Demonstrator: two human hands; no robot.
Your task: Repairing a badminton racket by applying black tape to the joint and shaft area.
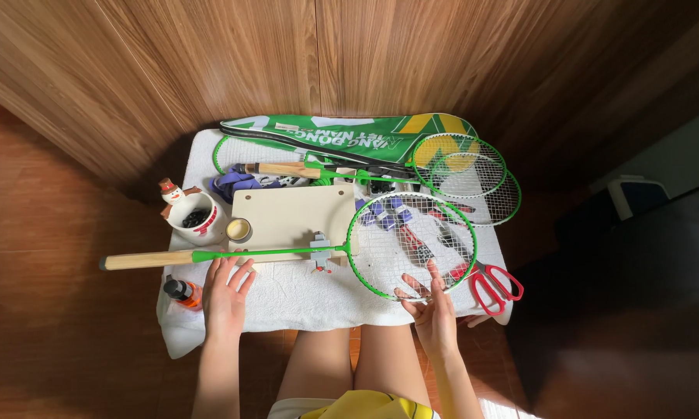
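A small table draped in a white towel (303, 299) stands on a wood floor, and everything here is placed against the pale wooden board (291, 217) lying near the towel's middle.

Along the board's near edge lies a green badminton racket (349, 250), its wooden grip sticking out past the table to the left and its strung head lying to the right of the board. A small grey clamp (321, 254) sits on the shaft at the board's near right corner.

The left hand (227, 291) rests flat and open on the towel just below the shaft, near the board's left corner, fingers spread and gripping nothing. The right hand (431, 310) is at the lower rim of the racket head, right of the board; its fingers touch the frame and strings, loosely open rather than clenched.

Beyond the board, against the wall, lies a long green racket bag (342, 136) with white lettering and a yellow patch. Two more green rackets (458, 167) overlap beside it. Left of the board stands a white mug (192, 219) with a snowman figure and a red band, and a roll of tape (238, 230) sits at the board's left edge. A small orange bottle (183, 292) with a black cap lies below the grip. Red-handled scissors (495, 285) lie far right.
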